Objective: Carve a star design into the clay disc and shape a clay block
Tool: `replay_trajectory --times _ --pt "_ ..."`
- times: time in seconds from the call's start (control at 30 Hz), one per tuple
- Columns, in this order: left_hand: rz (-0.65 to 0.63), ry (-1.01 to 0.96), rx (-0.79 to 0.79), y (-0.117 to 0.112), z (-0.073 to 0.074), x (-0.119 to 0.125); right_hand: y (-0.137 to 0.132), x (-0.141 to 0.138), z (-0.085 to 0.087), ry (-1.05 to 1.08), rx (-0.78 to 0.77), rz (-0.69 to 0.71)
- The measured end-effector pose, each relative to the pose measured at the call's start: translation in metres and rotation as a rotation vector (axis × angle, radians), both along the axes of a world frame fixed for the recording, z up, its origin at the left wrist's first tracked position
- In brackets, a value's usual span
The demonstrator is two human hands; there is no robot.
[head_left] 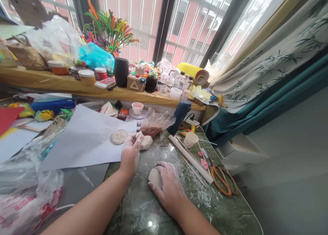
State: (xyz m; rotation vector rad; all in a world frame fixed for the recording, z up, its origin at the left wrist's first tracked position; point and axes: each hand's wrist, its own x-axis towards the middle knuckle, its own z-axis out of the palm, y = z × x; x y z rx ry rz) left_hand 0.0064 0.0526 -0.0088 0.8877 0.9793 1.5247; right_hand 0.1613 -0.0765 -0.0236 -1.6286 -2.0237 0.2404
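My left hand, dusted with white, is closed on a lump of white clay near the middle of the table. Closer to me, my right hand curls round a smooth, rounded piece of clay that rests on the table. White smears cover that hand's fingers and the surface around it. A round clay disc with a star drawn in it lies on the white paper, left of my left hand. Behind the lump sits a clear plastic bag with something brownish inside.
To the right lie a white rolling pin, thin sticks, orange-handled scissors and a paper cup. A dark blue cylinder stands behind. Crumpled plastic spreads at the left. Jars and crafts crowd the windowsill.
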Motion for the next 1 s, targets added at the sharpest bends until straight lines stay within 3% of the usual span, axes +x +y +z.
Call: replay_trajectory --times 0.1,0.17,0.27,0.37,0.5,0.6,0.83,1.0 --pt "-0.012 0.0 -0.003 0.0 0.002 -0.002 0.002 0.003 -0.005 0.196 0.021 -0.028" --pt "-0.003 0.015 0.008 -0.002 0.004 -0.002 0.007 0.009 -0.006 0.435 0.017 -0.046" --pt "-0.002 -0.013 0.007 -0.002 0.008 -0.001 0.018 0.026 -0.004 1.007 -0.033 -0.113" --pt "-0.081 -0.123 -0.012 -0.002 0.017 -0.001 0.031 0.047 -0.001 1.588 -0.185 -0.201" --pt "-0.252 -0.187 -0.095 -0.006 0.027 -0.002 0.041 0.063 0.003 2.062 -0.33 -0.258" --pt "-0.351 -0.044 -0.143 -0.013 0.025 0.001 0.039 0.059 0.003 2.148 -0.418 -0.199" --pt "-0.644 0.252 -0.077 -0.027 0.007 0.01 0.029 0.043 0.002 2.018 -0.795 0.173" --pt "-0.855 0.394 -0.056 -0.036 0.013 0.013 0.025 0.036 0.0 1.941 -0.87 0.224"
